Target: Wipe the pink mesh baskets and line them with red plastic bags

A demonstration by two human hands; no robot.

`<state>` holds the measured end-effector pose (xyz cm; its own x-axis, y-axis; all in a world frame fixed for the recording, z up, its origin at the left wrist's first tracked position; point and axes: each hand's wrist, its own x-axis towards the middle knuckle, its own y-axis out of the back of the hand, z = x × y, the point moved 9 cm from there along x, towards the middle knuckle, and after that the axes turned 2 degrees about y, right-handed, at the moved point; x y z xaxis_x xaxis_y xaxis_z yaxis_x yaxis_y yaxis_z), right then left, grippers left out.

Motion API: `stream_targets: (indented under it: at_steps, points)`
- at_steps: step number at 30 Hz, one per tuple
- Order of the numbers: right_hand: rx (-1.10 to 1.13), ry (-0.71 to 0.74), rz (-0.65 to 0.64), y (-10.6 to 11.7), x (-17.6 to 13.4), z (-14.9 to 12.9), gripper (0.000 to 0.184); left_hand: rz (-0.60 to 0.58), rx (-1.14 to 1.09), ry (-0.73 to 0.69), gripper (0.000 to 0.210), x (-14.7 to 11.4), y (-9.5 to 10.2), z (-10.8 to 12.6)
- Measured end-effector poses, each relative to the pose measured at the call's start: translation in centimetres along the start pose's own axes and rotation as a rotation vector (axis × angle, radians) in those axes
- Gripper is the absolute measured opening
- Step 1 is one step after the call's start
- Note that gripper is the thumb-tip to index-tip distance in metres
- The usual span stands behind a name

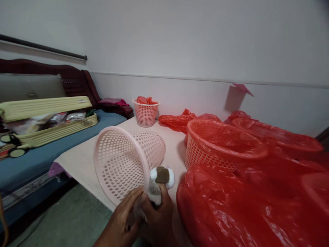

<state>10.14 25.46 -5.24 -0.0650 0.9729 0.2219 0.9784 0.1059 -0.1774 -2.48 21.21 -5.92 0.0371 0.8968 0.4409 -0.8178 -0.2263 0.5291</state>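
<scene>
My right hand [160,218] is closed around a small furry plush toy [162,175] with white, brown and grey patches. Against it, my left hand [127,214] curls its fingers around the toy's lower grey part, which is mostly hidden between both hands. Just beyond them a pale pink perforated plastic basket [155,145] lies on its side, its open mouth turned toward me and to the left. The toy is in front of the basket's rim, at its right edge; I cannot tell whether they touch.
Red plastic bags [231,206] cover the table's right side, with larger baskets [205,159] lined in red among them. A small pink basket [146,115] stands upright by the wall. Left, an open yellow suitcase [59,132] lies on a blue-covered bench [110,118].
</scene>
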Motion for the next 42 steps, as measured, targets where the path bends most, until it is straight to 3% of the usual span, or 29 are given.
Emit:
stream_targets:
  at_steps: [3, 9, 15, 20, 26, 29, 32, 34, 38, 42]
  points:
    - [0.067, -0.016, 0.020, 0.4, 0.1, -0.6, 0.020, -0.066, 0.168, -0.012, 0.070, 0.4, -0.7, -0.1]
    - [-0.029, 0.073, 0.028, 0.4, -0.1, -0.6, 0.017, -0.160, 0.154, 0.042, 0.063, 1.2, -1.7, 0.4]
    - [0.017, 0.030, 0.000, 0.2, -0.3, 0.0, 0.017, -0.025, 0.193, -0.090, 0.067, 0.9, -0.8, 0.3]
    - [0.054, 0.048, 0.023, -0.2, -0.6, 0.2, 0.027, -0.038, 0.151, -0.088, 0.061, 0.9, -0.6, 0.1]
    - [-0.139, 0.264, 0.071, 0.6, -0.4, -0.9, 0.039, -0.016, 0.120, -0.114, 0.065, 0.5, 0.3, 0.8]
    - [-0.275, 0.297, 0.056, 1.2, 1.3, -0.5, 0.043, 0.044, 0.116, -0.140, 0.058, 0.4, 1.3, 1.6]
    - [-0.382, 0.337, 0.130, 2.8, 3.7, 0.7, 0.047, 0.128, 0.173, -0.199, 0.055, 0.1, 2.6, 2.8]
    - [-0.418, 0.309, 0.207, 4.3, 5.2, 2.3, 0.049, 0.182, 0.211, -0.243, 0.054, -0.1, 3.4, 3.5]
    - [-0.413, 0.063, 0.328, 7.5, 7.3, 6.3, 0.055, 0.236, 0.220, -0.319, 0.046, -0.1, 4.1, 4.6]
    - [-0.375, 0.019, 0.361, 8.5, 7.6, 6.7, 0.052, 0.306, 0.252, -0.345, 0.033, -0.3, 4.6, 4.8]
